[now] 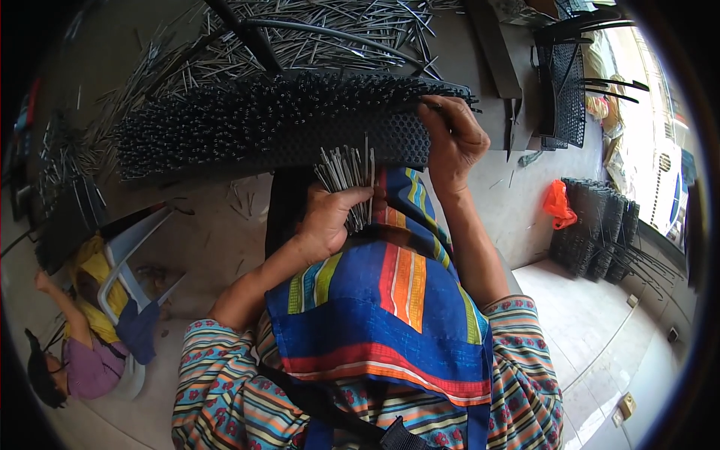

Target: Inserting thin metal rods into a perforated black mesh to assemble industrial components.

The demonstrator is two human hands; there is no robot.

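Left grip (326, 221) clasps rods (345, 169); curled right grip (455, 142) possibly touches perforated panel (397, 141).

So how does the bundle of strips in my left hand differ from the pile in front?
The bundle is far smaller than the pile. The bundle points mostly one way; the pile lies crisscrossed. Your left hand grips the bundle; the pile lies loose. Both are thin, greyish strips.

From the left hand (322, 217), the perforated board (401, 135) is bare toward one o'clock. Black rods (247, 112) block eleven; the right hand (459, 141), two.
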